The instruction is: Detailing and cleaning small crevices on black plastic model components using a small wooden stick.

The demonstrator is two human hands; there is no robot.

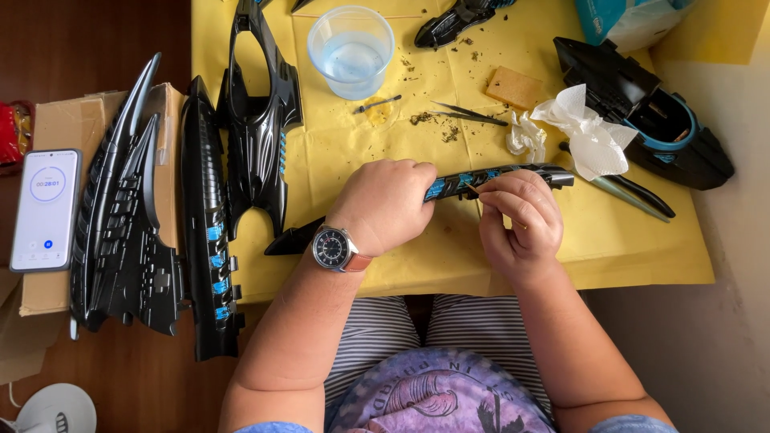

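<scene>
Left hand [385, 204] grips the black strip [513, 175], lying left-right; right hand [521, 224] pinches a thin stick [473, 191]. Blue-white packet [630, 20] far right.

Long glossy black model strip [497, 178] with blue decals lies level above the yellow paper [337, 152]

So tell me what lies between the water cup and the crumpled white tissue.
In the head view, between the water cup and the crumpled white tissue: dark tweezers, brownish crumbs and a tan sponge block, on yellow paper.
</scene>
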